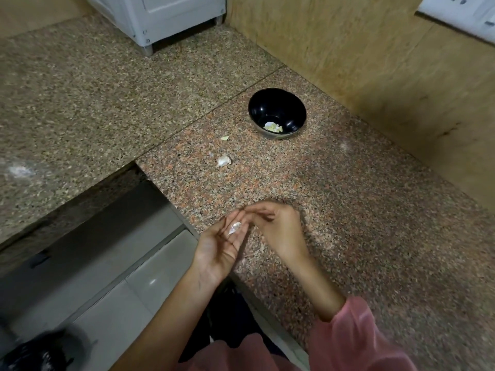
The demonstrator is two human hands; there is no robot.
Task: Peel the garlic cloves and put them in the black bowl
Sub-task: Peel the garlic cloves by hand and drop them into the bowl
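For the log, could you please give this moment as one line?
left hand: holds garlic piece; right hand: beside it; black bowl: peeled cloves inside; counter: garlic bits

1. I can read no text, number or brand anywhere in this view.
2. The white panel (460, 14) on the wall at the top right carries a few dark marks, but they are too small and blurred for me to make out as letters or signs.
3. The white unit (160, 17) standing at the back of the counter shows me only plain moulded faces, with nothing legible on them.
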